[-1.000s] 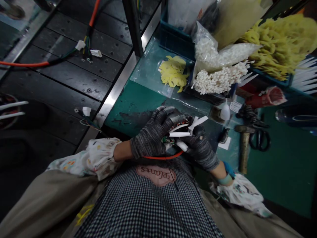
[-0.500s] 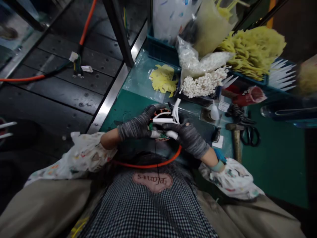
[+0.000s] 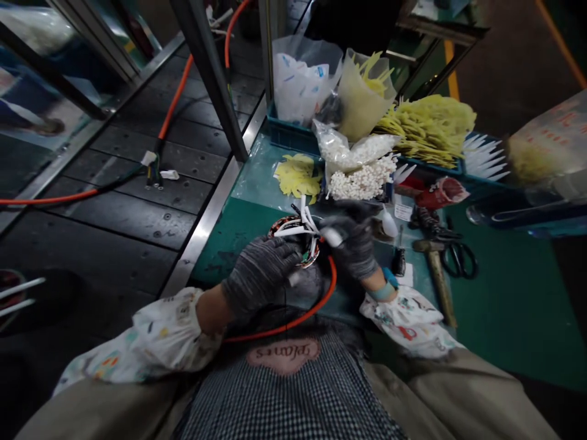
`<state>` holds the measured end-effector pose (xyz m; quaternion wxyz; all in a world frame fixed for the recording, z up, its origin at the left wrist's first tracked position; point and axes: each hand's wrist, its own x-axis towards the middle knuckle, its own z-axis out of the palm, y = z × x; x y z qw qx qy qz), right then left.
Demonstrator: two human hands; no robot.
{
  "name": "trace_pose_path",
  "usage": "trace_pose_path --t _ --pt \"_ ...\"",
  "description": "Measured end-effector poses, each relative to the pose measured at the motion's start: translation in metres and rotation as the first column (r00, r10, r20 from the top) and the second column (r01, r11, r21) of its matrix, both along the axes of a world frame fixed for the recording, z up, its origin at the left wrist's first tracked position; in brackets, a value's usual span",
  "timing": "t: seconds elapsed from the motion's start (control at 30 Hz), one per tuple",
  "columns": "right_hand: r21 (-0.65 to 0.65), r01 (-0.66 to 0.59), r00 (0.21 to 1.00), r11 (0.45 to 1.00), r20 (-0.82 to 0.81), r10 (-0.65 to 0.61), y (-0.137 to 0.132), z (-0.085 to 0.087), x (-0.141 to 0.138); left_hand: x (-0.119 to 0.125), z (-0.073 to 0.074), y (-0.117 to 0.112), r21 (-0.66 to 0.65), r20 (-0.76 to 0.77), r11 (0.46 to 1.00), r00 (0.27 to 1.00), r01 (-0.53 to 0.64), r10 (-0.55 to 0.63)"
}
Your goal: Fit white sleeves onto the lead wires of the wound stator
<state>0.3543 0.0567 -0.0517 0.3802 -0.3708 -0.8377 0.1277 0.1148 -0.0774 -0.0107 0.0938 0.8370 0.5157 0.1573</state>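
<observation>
Okay, wound ring point(image 3: 277, 226) sits just far-right of left hand point(image 3: 260, 270), that grip clasping its near-left edge; right hand point(image 3: 352, 241), blurred, just right of it, can't tell if gripping. White tube point(image 3: 291, 231) lies roughly left-to-right across ring.

The right hand point(image 3: 353, 244) blurs beside a ring of wires point(image 3: 277, 226), too smeared to show whether it holds anything, while the left hand point(image 3: 262, 272) covers the ring's near-left side. An orange cable point(image 3: 332, 281) vanishes at the left sleeve point(image 3: 174, 330). A small label's point(image 3: 403, 212) print defies reading; a printed bag point(image 3: 550, 146) is cut off at far right.
</observation>
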Motion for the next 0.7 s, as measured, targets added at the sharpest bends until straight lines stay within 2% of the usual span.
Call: trace_pose_path --t 0.07,0.13,0.23,0.3,0.4,0.5,0.53,0.6,0.7 --pt "0.094 0.159 0.985 0.983 0.059 -0.165 0.019 0.012 -0.001 0.008 -0.003 -0.011 0.067 -0.092 0.996 0.994 -0.060 0.066" --pt "0.118 0.194 0.963 0.974 0.169 -0.212 0.038 0.019 -0.005 0.011 -0.008 -0.024 0.168 -0.143 0.983 0.984 -0.079 0.104" --pt "0.060 0.150 0.957 0.987 0.242 -0.160 0.052 0.020 -0.014 0.002 -0.017 -0.032 0.192 -0.144 0.981 0.988 -0.029 0.057" --pt "0.028 0.076 0.985 0.997 0.152 -0.079 0.048 0.022 -0.015 -0.009 -0.024 -0.029 0.195 -0.133 0.980 0.991 0.024 0.002" --pt "-0.011 -0.018 0.987 1.000 -0.159 0.016 0.026 0.039 -0.003 -0.016 -0.038 -0.021 0.270 -0.103 0.962 0.995 0.045 -0.017" --pt "-0.144 -0.050 0.898 0.988 -0.440 -0.018 -0.007 0.068 0.020 -0.003 -0.052 -0.022 0.319 -0.008 0.936 0.988 -0.146 0.156" --pt "-0.192 -0.073 0.881 0.979 -0.472 -0.027 -0.019 0.076 0.026 0.004 -0.056 -0.023 0.337 0.030 0.918 0.977 -0.208 0.210" --pt "-0.231 -0.086 0.905 0.969 -0.424 -0.021 -0.041 0.083 0.032 0.016 -0.062 -0.022 0.364 0.097 0.894 0.965 -0.261 0.242" --pt "-0.152 0.041 0.942 0.988 -0.325 -0.089 -0.065 0.069 0.029 0.021 -0.067 -0.012 0.356 0.159 0.912 0.975 -0.203 0.155"
